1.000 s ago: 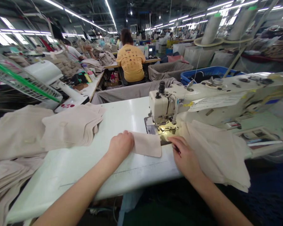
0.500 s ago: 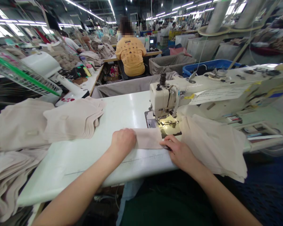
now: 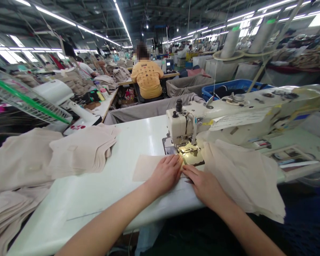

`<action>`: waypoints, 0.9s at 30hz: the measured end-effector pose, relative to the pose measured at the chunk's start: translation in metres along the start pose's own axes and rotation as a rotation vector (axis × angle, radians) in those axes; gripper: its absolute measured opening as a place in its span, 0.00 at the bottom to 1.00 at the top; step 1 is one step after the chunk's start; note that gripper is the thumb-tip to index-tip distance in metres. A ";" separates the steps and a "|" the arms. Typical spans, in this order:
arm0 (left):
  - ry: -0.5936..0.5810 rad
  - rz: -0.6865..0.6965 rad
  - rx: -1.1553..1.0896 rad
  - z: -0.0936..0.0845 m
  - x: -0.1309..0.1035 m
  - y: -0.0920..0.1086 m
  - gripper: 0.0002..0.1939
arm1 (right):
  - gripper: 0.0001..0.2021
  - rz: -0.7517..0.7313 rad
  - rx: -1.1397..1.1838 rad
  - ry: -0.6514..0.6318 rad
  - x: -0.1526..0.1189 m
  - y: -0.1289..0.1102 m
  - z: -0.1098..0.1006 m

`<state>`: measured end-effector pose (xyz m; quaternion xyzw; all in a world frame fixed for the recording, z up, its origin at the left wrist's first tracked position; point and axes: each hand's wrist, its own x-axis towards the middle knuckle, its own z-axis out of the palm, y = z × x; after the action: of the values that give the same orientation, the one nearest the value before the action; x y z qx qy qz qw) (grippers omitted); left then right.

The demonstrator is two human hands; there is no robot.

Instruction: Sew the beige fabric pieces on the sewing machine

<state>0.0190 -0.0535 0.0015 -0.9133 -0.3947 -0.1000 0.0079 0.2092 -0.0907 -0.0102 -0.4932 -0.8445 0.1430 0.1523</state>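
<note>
A small beige fabric piece (image 3: 145,167) lies flat on the table, its right end by the needle plate of the sewing machine (image 3: 177,124). My left hand (image 3: 166,174) rests over that piece, fingers together and closed on its right edge just in front of the presser foot. Beside it, my right hand (image 3: 206,183) has its fingertips at the same edge, almost touching the left fingers. Dark metal tips, apparently thread snips (image 3: 188,181), poke out from under the curled right fingers; the rest is hidden in the palm.
Stacks of beige cut pieces (image 3: 81,153) lie at the left. More beige fabric (image 3: 242,174) drapes off the table right of the needle. A white fan (image 3: 66,99) stands far left. Ahead, a person in a yellow shirt (image 3: 147,80) sits beyond a grey cloth bin (image 3: 149,106).
My left hand has slid right along the fabric piece to the needle area, uncovering its left end. My right hand stays near the plate, now close to the left. The view has tilted up.
</note>
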 end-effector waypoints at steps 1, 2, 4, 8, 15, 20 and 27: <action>0.002 -0.031 0.001 -0.001 0.002 0.000 0.18 | 0.28 0.016 -0.001 -0.004 0.002 0.000 -0.002; 0.002 -0.055 0.002 -0.002 0.004 0.000 0.17 | 0.28 0.030 -0.002 -0.008 0.005 0.001 -0.003; -0.002 -0.074 0.000 -0.003 0.007 -0.001 0.17 | 0.28 0.041 -0.011 -0.016 0.008 0.002 -0.005; 0.010 -0.065 -0.024 -0.002 0.010 -0.005 0.15 | 0.28 0.043 -0.015 -0.007 0.010 0.003 -0.003; 0.019 -0.056 -0.048 -0.002 0.013 -0.011 0.15 | 0.27 0.054 -0.012 -0.010 0.013 0.005 -0.001; 0.036 -0.049 -0.052 0.000 0.012 -0.012 0.15 | 0.26 0.051 -0.023 -0.009 0.014 0.005 -0.002; 0.077 -0.035 -0.044 0.006 0.009 -0.014 0.17 | 0.26 0.033 -0.012 0.011 0.014 0.006 0.001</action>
<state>0.0163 -0.0371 -0.0038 -0.9018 -0.4076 -0.1437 0.0011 0.2069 -0.0752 -0.0123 -0.5088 -0.8362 0.1376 0.1517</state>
